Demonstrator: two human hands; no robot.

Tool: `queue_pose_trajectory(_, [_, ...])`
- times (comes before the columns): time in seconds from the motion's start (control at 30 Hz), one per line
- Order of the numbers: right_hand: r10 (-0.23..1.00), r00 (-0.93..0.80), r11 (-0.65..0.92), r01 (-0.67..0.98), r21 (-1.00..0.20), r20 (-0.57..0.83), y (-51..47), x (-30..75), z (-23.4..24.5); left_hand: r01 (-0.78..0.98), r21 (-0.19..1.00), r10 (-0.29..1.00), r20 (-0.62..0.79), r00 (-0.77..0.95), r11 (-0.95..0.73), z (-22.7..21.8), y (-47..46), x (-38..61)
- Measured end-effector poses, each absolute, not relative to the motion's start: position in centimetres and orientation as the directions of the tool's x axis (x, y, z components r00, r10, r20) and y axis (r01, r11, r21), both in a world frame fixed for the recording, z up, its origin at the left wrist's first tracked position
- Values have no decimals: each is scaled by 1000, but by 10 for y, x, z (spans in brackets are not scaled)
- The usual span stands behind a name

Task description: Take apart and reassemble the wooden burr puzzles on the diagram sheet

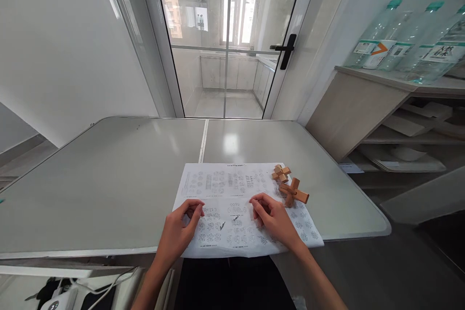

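A large white sheet of paper (221, 203) printed with rows of small puzzle diagrams lies over the table's near edge. Two dark pen marks show near its middle. My left hand (183, 223) rests over the sheet's left side, its fingers curled in toward the thumb with nothing visible in them. Over the right side, my right hand (271, 215) is curled the same way, also without anything visible in its grasp. Just beyond my right hand lies a cross-shaped wooden burr puzzle (293, 193). Behind it sits a smaller wooden burr puzzle (281, 173), on the sheet's far right corner.
The grey-green table (109, 189) has a pale seam across it. A glass door with a black handle (286, 51) stands behind. To the right, several plastic bottles (392, 41) stand on a wooden shelf unit (366, 101). Cables (109, 286) lie below the table at lower left.
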State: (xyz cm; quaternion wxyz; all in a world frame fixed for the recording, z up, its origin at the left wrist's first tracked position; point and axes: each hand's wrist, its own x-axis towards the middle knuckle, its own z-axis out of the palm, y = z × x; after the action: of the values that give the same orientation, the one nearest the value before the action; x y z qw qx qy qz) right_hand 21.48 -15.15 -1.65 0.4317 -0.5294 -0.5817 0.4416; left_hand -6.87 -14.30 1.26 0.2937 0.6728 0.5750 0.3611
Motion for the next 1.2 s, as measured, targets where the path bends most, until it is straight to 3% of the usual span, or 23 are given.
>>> queue_pose_trajectory(1.2, [998, -66, 36, 237, -971, 21, -152, 214, -13, 561, 809, 985, 153, 84, -173, 14, -143, -68])
